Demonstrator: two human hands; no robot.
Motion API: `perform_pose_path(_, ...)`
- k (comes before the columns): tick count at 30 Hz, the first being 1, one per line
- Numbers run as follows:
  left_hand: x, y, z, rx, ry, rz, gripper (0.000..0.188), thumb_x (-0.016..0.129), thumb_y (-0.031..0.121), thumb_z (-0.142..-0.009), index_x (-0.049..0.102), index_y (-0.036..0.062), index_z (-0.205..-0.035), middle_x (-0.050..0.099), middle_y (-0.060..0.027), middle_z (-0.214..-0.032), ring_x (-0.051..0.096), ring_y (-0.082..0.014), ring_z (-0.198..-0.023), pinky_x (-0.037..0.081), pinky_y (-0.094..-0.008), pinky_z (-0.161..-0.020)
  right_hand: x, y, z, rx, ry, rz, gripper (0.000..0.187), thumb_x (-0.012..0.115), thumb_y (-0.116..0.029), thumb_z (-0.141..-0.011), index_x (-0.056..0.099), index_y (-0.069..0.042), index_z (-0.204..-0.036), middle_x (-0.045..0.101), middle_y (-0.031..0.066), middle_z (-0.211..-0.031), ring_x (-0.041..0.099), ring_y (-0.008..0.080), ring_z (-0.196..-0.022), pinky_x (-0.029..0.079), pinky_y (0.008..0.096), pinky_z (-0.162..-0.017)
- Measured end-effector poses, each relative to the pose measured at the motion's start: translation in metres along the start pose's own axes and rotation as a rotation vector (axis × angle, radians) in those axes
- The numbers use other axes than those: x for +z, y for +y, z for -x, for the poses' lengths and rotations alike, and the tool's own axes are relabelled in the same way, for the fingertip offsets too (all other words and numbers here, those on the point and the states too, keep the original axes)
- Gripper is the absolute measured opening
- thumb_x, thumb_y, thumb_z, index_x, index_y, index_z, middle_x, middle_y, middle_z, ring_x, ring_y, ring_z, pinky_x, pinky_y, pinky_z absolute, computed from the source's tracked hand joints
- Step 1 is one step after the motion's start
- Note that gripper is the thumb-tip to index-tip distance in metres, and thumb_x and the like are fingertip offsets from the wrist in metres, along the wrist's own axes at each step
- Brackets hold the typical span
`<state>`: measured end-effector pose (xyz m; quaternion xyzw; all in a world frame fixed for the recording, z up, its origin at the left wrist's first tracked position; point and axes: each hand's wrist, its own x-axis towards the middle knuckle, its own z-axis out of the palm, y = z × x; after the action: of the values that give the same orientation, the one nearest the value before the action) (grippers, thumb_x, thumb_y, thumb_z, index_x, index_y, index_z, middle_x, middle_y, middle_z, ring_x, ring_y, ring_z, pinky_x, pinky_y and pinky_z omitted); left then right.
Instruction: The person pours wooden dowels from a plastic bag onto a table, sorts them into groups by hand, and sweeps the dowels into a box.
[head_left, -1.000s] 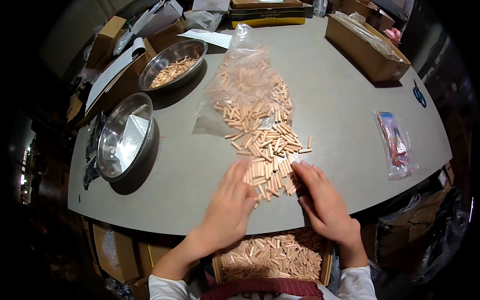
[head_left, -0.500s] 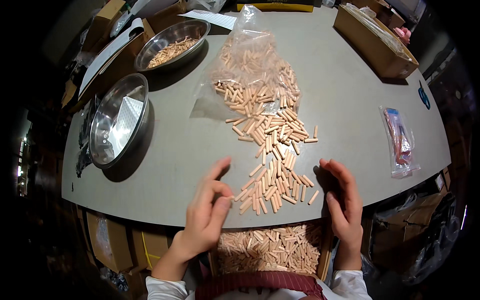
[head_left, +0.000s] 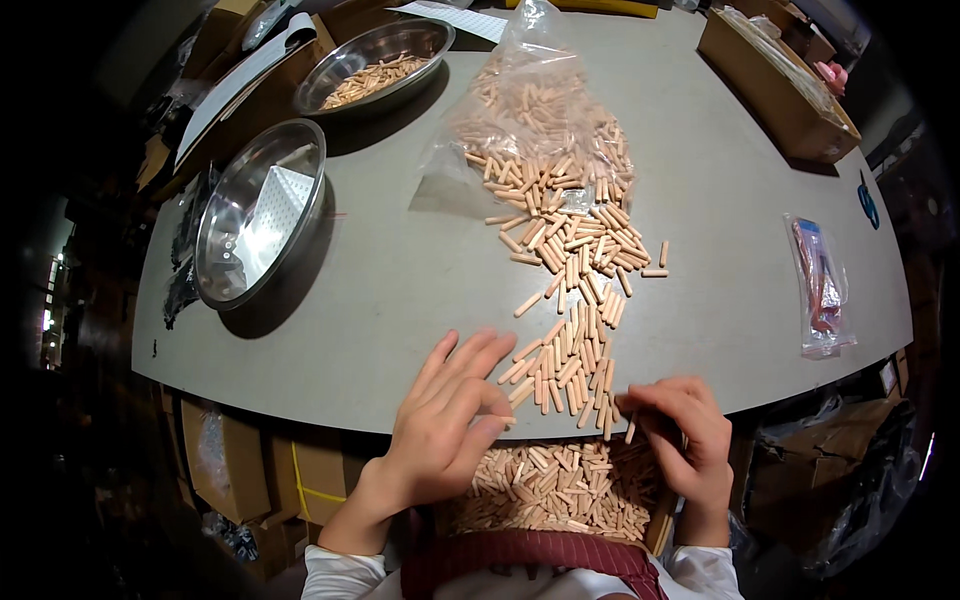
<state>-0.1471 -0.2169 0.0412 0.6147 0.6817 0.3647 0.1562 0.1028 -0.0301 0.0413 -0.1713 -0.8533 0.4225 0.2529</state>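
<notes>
Small wooden dowels [head_left: 565, 365] lie in a loose heap running from a clear plastic bag [head_left: 540, 100] to the near edge of the table. My left hand [head_left: 440, 425] is on the heap's left side, thumb and forefinger pinched on a wooden dowel [head_left: 508, 420], the other fingers stretched out. On the right, my right hand [head_left: 692, 430] curves around the heap's near corner, thumb apart from the fingers. A single dowel [head_left: 630, 430] stands tilted by its fingertips. Below the table edge, an open box or drawer [head_left: 660, 525] holds many more dowels.
At the left stand a steel bowl [head_left: 205, 245] with a white perforated sheet inside and another steel bowl [head_left: 440, 50] with dowels. A long cardboard box [head_left: 770, 100], blue scissors [head_left: 867, 200] and a clear packet [head_left: 820, 290] are at the right.
Both hands have come nearer the table's front edge, and my right hand's fingers have curled in against the dowels. The near dowels are gathered into a narrower heap. The whole view has shifted slightly.
</notes>
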Motion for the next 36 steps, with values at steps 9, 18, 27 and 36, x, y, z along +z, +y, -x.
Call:
perform_pose_path(9, -0.001, 0.004, -0.006, 0.011, -0.078, 0.053, 0.01, 0.062, 0.016, -0.098, 0.061, 0.0063, -0.098, 0.058, -0.0286, -0.153, 0.047, -0.048, -0.149, 0.023, -0.0612, -0.127, 0.005, 0.016, -0.017, 0.05, 0.095, -0.122, 0.046, 0.051, 0.017, -0.088, 0.068, 0.006, -0.129, 0.073, 0.0203, -0.121, 0.072, 0.0308, -0.112, 0.057, 0.0368, -0.097)
perform_pose_path(18, -0.008, 0.011, -0.01, 0.078, -0.284, 0.096, 0.009, 0.066, 0.011, -0.095, 0.06, 0.0052, -0.098, 0.047, -0.03, -0.161, 0.039, -0.0486, -0.154, 0.025, -0.0625, -0.127, -0.002, 0.013, -0.025, -0.072, -0.143, -0.132, 0.052, 0.053, 0.014, -0.071, 0.074, 0.005, -0.118, 0.073, 0.0204, -0.11, 0.07, 0.0372, -0.102, 0.056, 0.0405, -0.093)
perform_pose_path(27, -0.043, -0.011, -0.024, -0.042, -0.432, 0.493, 0.013, 0.062, 0.016, -0.105, 0.061, 0.0037, -0.103, 0.034, -0.0329, -0.169, 0.029, -0.0469, -0.161, 0.022, -0.0506, -0.129, -0.008, 0.036, -0.021, 0.203, 0.14, -0.368, 0.045, 0.05, 0.01, -0.093, 0.066, 0.006, -0.134, 0.066, 0.0219, -0.143, 0.064, 0.032, -0.133, 0.048, 0.04, -0.114)
perform_pose_path(36, -0.011, -0.032, -0.056, 0.092, -0.228, -0.006, 0.016, 0.059, 0.018, -0.105, 0.058, 0.0024, -0.107, 0.024, -0.0337, -0.172, 0.019, -0.0517, -0.161, 0.012, -0.056, -0.131, 0.01, 0.028, -0.051, -0.08, -0.028, 0.107, 0.064, 0.053, 0.014, -0.088, 0.051, 0.002, -0.151, 0.056, 0.0262, -0.149, 0.049, 0.0447, -0.144, 0.039, 0.0493, -0.122)
